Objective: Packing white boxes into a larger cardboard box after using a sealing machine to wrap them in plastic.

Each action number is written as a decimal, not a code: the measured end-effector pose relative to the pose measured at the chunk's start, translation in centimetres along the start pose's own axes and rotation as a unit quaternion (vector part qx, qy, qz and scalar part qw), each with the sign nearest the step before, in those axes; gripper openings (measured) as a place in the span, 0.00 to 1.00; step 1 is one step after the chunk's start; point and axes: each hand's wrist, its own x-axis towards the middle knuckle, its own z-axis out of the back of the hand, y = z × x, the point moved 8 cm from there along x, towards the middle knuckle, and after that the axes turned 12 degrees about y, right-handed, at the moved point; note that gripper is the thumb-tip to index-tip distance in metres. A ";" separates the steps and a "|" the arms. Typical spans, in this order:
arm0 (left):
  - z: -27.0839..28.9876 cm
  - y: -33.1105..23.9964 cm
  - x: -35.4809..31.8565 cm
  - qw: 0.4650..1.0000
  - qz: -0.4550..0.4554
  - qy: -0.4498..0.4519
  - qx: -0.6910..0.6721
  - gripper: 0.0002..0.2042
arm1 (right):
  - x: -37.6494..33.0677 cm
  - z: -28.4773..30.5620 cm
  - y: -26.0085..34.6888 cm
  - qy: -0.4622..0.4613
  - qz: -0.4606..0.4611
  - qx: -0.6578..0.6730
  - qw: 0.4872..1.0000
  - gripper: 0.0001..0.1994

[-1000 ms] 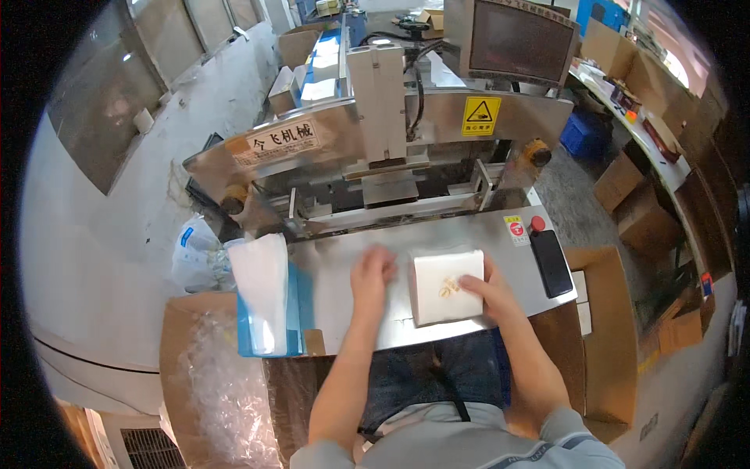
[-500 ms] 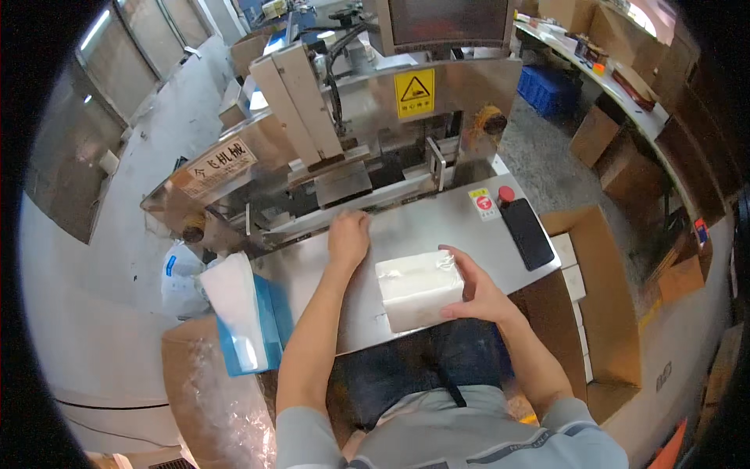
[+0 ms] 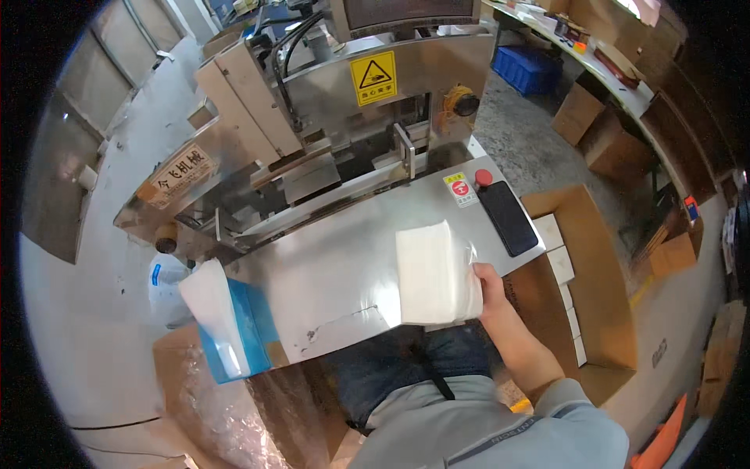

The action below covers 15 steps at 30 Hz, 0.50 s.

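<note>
My right hand grips the right edge of a white pack of tissues in clear film, held over the front right of the steel machine table. My left hand is out of sight. The packing machine with a yellow warning label rises behind the table. A black phone and a red button lie at the table's right end, just beyond the pack.
An open cardboard box holding white packs stands to my right. A blue bin with white bags hangs at the table's left front. Clear plastic wrap lies lower left. More cartons and a blue crate sit beyond.
My left hand has pulled off the table and left the view. My right hand has turned the tissue pack and carried it toward the table's right front. My head has shifted.
</note>
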 end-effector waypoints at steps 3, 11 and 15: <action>5.3 4.2 -6.5 0.923 0.076 -0.374 -0.055 0.31 | 1.0 -0.7 -0.8 -0.014 0.026 0.068 0.997 0.35; 16.2 -27.9 -28.3 0.473 -0.377 0.241 -0.759 0.49 | 2.6 -6.4 -3.0 0.008 0.036 0.034 0.999 0.36; 20.3 -37.2 -34.0 0.298 -0.334 0.389 -0.805 0.43 | 0.2 -8.3 -3.2 -0.037 0.054 -0.129 0.990 0.33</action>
